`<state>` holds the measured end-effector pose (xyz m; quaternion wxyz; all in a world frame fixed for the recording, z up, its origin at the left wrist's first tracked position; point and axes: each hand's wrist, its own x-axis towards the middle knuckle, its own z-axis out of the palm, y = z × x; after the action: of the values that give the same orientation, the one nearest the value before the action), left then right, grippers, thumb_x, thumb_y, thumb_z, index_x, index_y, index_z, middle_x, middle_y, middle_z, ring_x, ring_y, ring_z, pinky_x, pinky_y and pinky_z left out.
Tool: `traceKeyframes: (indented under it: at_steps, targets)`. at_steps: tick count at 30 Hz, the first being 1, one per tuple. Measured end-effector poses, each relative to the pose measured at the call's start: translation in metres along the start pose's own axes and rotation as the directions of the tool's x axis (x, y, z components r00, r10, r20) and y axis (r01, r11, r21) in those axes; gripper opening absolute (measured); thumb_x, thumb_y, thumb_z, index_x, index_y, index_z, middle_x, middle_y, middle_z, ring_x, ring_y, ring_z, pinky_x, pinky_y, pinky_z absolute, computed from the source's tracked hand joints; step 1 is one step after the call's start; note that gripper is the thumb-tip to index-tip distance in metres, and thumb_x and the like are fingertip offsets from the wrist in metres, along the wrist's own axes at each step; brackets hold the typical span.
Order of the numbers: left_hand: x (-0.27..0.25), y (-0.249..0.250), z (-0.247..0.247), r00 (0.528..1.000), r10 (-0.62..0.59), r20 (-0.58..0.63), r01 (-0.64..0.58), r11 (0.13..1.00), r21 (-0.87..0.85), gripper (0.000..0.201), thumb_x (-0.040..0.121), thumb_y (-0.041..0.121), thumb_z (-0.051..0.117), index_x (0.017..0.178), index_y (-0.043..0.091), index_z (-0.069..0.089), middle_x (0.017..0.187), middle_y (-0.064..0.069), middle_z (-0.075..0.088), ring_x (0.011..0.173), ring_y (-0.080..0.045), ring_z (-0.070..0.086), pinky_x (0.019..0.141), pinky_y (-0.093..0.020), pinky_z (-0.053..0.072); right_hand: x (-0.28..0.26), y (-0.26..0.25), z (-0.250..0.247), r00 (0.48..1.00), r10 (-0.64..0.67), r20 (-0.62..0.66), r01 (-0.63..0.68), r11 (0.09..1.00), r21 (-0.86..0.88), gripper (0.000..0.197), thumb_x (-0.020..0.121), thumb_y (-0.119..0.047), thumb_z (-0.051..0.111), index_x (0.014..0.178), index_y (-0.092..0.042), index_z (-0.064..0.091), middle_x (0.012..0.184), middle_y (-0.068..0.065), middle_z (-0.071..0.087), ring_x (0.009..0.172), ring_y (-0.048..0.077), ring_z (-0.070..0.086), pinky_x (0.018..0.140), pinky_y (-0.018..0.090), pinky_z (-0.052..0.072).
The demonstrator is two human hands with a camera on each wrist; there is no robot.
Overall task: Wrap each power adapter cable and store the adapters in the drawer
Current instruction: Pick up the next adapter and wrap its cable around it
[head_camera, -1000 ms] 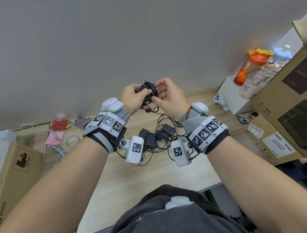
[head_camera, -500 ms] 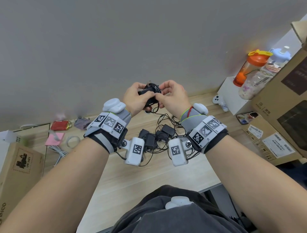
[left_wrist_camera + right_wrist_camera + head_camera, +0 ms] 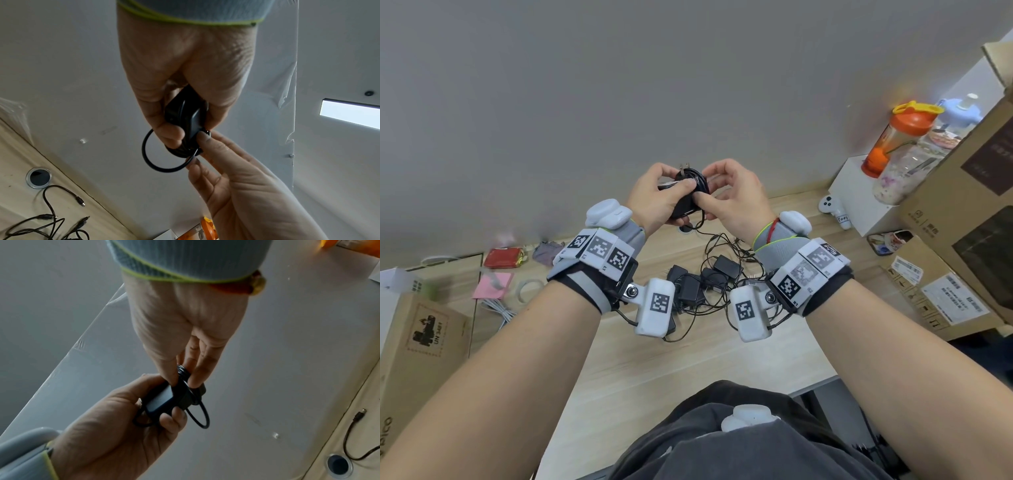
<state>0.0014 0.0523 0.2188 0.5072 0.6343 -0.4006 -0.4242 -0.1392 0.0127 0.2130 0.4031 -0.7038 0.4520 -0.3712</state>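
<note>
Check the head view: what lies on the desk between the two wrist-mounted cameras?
In the head view, a tangled pile of black power adapters and their loose cables lies on the wooden desk, in the gap between the two wrist cameras, below the raised hands.

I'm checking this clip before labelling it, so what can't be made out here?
- Drawer: in no view.
- Held adapter: head view, label side covered by left hand and right hand.
- Cable end: wrist views, hidden under the fingers.
- Adapter pile: head view, count unclear, wrist cameras overlap it.
</note>
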Motion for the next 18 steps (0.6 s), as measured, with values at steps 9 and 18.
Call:
traceKeyframes:
  at_steps: [9, 18]
  targets:
    - [0.0024, -0.0030, 0.0004, 0.998, -0.052, -0.023, 0.052, 0.998, -0.032, 0.021, 0.092, 0.023, 0.067, 0.104, 0.010, 0.054, 0.096, -0.014, 0.059, 0.053, -0.021, 0.061, 0.045, -0.027, 0.054, -0.0008, 0.0000, 0.0004, 0.994, -0.107, 0.019, 0.108, 0.987, -0.115, 0.016, 0.079, -0.017, 0.071, 0.084, -0.020, 0.056, 0.069, 0.006, 0.060, 0.053, 0.019, 0.067, 0.059, 0.028, 0.048]
    - [-0.0003, -0.0036, 0.0008, 0.999, 0.040, -0.001, -0.040, 0.999, 0.006, 0.025, 0.090, 0.017, 0.069, 0.107, 0.008, 0.052, 0.088, -0.013, 0.061, 0.059, -0.030, 0.061, 0.054, -0.042, 0.057, 0.0022, -0.0003, 0.0044, 0.994, 0.088, -0.064, -0.091, 0.995, -0.051, 0.015, 0.081, -0.014, 0.066, 0.091, -0.018, 0.056, 0.072, -0.006, 0.065, 0.053, 0.016, 0.069, 0.055, 0.019, 0.048]
